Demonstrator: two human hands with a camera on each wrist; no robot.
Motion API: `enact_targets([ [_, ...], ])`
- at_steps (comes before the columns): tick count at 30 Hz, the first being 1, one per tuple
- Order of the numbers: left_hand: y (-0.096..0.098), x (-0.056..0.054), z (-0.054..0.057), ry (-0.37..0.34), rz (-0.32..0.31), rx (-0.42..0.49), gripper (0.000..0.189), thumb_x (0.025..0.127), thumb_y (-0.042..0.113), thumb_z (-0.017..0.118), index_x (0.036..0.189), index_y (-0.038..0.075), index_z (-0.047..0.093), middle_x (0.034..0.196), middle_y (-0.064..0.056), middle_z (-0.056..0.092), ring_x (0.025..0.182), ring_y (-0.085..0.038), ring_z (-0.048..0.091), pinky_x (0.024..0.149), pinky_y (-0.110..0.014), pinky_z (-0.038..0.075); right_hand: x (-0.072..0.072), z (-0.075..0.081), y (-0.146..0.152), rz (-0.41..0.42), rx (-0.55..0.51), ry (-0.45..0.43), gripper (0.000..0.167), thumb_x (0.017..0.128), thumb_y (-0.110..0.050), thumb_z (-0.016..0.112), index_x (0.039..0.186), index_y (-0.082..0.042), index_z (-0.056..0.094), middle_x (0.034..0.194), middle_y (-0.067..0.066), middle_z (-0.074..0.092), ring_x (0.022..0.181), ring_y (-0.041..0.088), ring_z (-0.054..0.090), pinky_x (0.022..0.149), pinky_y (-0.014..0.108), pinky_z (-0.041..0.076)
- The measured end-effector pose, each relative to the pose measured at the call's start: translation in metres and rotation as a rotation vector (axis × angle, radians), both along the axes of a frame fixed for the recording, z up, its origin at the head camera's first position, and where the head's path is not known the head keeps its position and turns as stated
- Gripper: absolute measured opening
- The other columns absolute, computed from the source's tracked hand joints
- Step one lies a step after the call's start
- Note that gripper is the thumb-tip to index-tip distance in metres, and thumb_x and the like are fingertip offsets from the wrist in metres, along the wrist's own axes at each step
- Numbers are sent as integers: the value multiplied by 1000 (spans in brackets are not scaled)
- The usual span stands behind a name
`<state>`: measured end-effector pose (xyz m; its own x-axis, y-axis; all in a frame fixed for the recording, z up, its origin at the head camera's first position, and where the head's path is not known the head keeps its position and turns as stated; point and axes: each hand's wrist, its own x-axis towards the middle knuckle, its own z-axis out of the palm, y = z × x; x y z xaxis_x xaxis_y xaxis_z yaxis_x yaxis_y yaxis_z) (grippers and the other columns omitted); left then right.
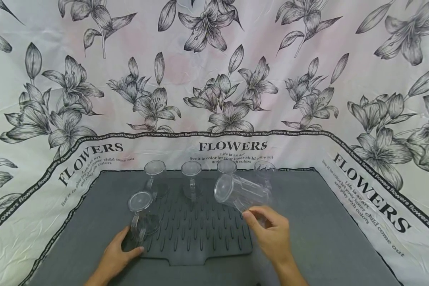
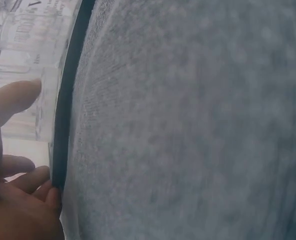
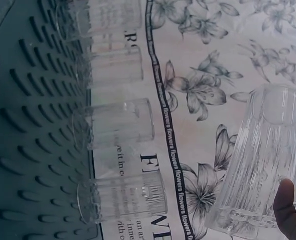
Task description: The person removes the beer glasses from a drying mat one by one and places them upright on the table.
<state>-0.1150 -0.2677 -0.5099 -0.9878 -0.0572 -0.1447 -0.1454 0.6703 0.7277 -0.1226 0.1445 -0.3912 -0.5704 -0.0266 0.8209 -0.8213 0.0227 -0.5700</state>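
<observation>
floral-print cloth (image 1: 178, 151) lines the back and sides of your grey surface (image 1: 325, 222), its black border strip running just behind the rear edge.

your right hand (image 1: 271, 236) is closed in a pinch: thumb and fingers grip a clear ribbed glass mug (image 1: 243, 190) at its handle side. the mug is tilted well over toward horizontal, one end facing left, and is held clear of the mat.

your left hand (image 1: 116, 254) is partly spread, thumb apart from the fingers, with nothing gripped. it sits at the front-left corner of the mat, just beside the front-left mug (image 1: 144, 216); whether it touches that mug cannot be told.

beneath and between your hands lies the dark ridged mat (image 1: 187, 260), its tab pointing toward you. the front-left mug stands on it, handle toward you.

farther out, four matching glass mugs (image 1: 191, 180) stand on end in a row along the mat's rear, spaced apart. the held mug partly overlaps the two rightmost in the head view.
</observation>
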Motion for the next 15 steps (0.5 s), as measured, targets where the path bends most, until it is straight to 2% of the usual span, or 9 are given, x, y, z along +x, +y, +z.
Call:
enact_targets([
  [3,-1,2,0,19,8,2,96,85,41,74,146,-13,22,146,-38,24,133,-54,21,105,-64,22,1,3,-2,-59,35,46,18,75,19,71,85,5,69,76,14,65,71,15,61,66,19,52],
  [6,-2,4,2,43,18,-5,90,87,39,71,145,-13,27,144,-38,28,133,-53,25,105,-62,24,5,12,-5,-122,83,91,17,72,18,73,81,4,69,73,10,64,67,15,60,61,18,50],
  [10,-2,4,4,79,27,-7,82,90,35,70,141,-16,32,140,-37,36,128,-51,36,101,-58,35,11,25,-10,-170,127,143,8,80,3,76,78,3,69,70,6,64,65,16,58,61,19,49],
  [15,-4,4,10,106,26,45,75,91,24,69,140,-18,31,136,-35,42,124,-49,43,98,-53,41,12,30,-13,-221,181,189,21,90,-17,72,76,-1,69,69,3,64,64,16,56,62,21,47],
])
